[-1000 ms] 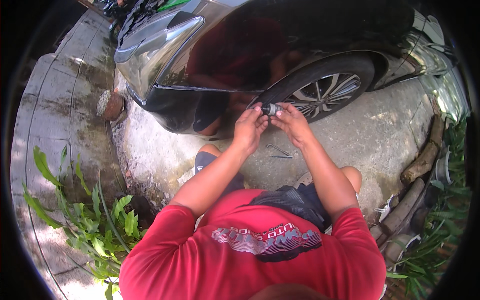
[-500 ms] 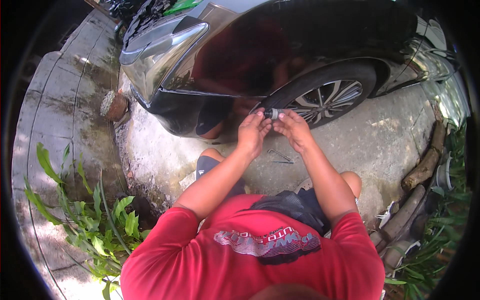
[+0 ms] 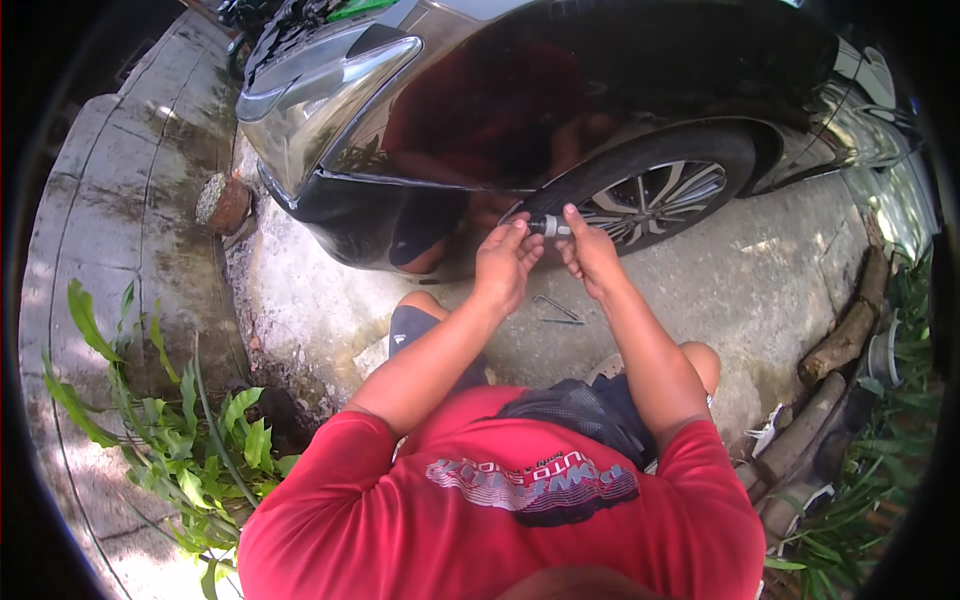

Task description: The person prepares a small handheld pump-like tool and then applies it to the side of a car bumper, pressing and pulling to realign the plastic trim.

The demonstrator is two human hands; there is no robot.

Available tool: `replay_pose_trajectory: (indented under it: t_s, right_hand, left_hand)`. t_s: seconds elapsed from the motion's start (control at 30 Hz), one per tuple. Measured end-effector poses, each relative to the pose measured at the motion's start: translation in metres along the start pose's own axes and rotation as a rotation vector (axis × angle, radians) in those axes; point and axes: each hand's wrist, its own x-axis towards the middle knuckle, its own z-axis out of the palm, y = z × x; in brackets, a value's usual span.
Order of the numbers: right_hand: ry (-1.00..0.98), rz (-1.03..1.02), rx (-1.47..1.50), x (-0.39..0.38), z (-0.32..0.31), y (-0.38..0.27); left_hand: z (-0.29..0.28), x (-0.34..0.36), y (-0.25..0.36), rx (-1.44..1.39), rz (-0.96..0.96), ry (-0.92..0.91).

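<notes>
Held up in front of the front wheel is a small cylindrical part (image 3: 550,227), black at its left end and grey toward the right. My left hand (image 3: 507,262) pinches the black end between thumb and fingertips. At the grey end is my right hand (image 3: 590,252), its fingers curled against the part and its thumb raised. The fingers hide both tips of the part. Below my hands, on the concrete, lie thin metal tools (image 3: 560,312), one of them bent.
A dark car (image 3: 450,110) with a headlight (image 3: 370,75) and a spoked wheel (image 3: 650,205) stands close ahead. At left are a brick-like block (image 3: 224,203) and a leafy plant (image 3: 190,430). Logs (image 3: 845,320) and greenery line the right side.
My right thumb has lifted and the right hand has turned slightly at the grey end of the part. My left hand keeps its pinch nearly in place.
</notes>
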Motion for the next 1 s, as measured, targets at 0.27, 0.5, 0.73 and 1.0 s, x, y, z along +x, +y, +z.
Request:
replay_pose_trajectory:
  t_s: [0.27, 0.5, 0.73, 1.0]
  right_hand:
    - [0.010, -0.048, 0.103, 0.000, 0.006, 0.004]
    - [0.095, -0.107, 0.192, -0.007, 0.031, 0.001]
    - [-0.029, 0.024, -0.041, 0.001, -0.002, 0.002]
    - [0.105, 0.004, 0.020, -0.007, 0.015, -0.003]
  left_hand:
    - [-0.002, 0.001, -0.001, -0.015, -0.003, -0.005]
    - [-0.004, 0.002, 0.001, -0.020, -0.014, -0.015]
    - [-0.003, 0.001, 0.001, -0.013, -0.019, -0.020]
    - [-0.002, -0.002, 0.003, -0.014, -0.014, -0.016]
